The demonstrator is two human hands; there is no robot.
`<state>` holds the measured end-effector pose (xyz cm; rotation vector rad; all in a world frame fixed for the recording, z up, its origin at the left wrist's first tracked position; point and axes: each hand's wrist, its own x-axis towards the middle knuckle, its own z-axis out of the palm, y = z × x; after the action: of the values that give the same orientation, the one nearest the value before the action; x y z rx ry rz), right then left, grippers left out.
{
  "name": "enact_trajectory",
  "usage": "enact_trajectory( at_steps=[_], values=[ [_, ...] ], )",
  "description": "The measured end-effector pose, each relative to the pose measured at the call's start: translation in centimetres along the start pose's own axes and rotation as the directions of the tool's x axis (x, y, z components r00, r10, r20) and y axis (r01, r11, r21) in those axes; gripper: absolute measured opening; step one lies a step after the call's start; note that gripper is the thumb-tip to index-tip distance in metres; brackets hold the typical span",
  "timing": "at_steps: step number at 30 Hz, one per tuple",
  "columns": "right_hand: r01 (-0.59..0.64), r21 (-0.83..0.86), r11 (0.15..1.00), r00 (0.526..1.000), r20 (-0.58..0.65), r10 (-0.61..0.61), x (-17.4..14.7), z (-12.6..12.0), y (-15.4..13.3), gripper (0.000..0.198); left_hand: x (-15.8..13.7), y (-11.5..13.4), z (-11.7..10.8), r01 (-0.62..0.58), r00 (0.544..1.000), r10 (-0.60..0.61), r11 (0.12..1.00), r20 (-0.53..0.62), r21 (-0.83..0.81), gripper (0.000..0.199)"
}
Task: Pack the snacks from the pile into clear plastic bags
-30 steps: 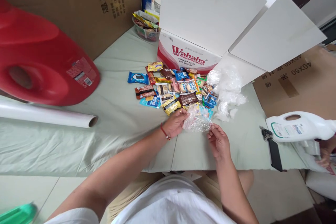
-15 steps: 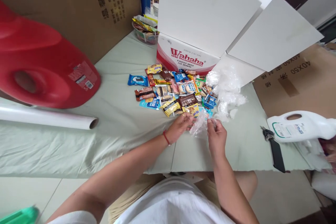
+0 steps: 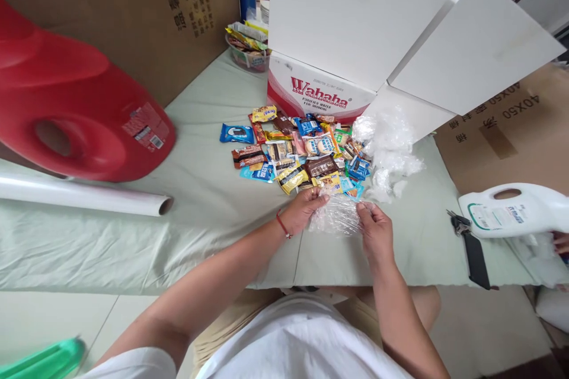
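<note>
Seeing the bag [image 3: 336,220] stretched between both hands, just this side of the snacks [image 3: 320,167]. Left hand [image 3: 306,211] pinches its left end, right hand [image 3: 377,230] its right end. Fingers under the film are mostly hidden; we can't tell whether the bag touches the cloth [image 3: 200,254] or which side is its mouth. Snacks overlap, lower packs mostly covered, so we can't count them. Clear plastic [image 3: 391,151] heaped to their right is too crumpled for us to separate. Behind sits the Wahaha box [image 3: 317,92]. Basket [image 3: 249,61] is partly blocked by the white panel [image 3: 351,18]. Jug [image 3: 89,100] and roll [image 3: 98,194] run off the left edge. Past the bottle [image 3: 524,208], we get only a sliver of a co-worker's hand [image 3: 560,243]. Green item [image 3: 48,361], bottom left, is cut off; we can't identify it.
</note>
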<state>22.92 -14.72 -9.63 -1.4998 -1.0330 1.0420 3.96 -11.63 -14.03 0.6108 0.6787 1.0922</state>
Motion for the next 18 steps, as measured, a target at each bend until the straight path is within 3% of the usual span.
enact_trajectory(
  at_steps=[7,11,16,18],
  values=[
    [-0.086,0.129,0.988,0.984,-0.143,0.104,0.7,-2.1,-0.4,0.045,0.3,0.2,-0.7,0.009,1.000,-0.009,1.000,-0.021,0.014,0.057],
    [-0.027,0.147,0.989,0.986,-0.156,0.050,0.1,-1.5,-0.4,0.042,-0.3,0.6,-0.2,-0.012,1.000,0.012,1.000,-0.028,-0.010,0.059],
    [0.066,-0.021,0.998,0.998,0.011,-0.066,-1.8,0.8,-0.2,0.037,-1.0,-0.4,0.6,-0.044,0.997,0.045,0.999,0.069,-0.011,0.096],
    [0.098,-0.073,0.993,0.993,0.076,-0.093,-2.2,1.3,-0.4,0.036,-0.7,-0.9,0.4,-0.056,0.998,0.056,0.997,0.002,0.056,0.084]
  ],
)
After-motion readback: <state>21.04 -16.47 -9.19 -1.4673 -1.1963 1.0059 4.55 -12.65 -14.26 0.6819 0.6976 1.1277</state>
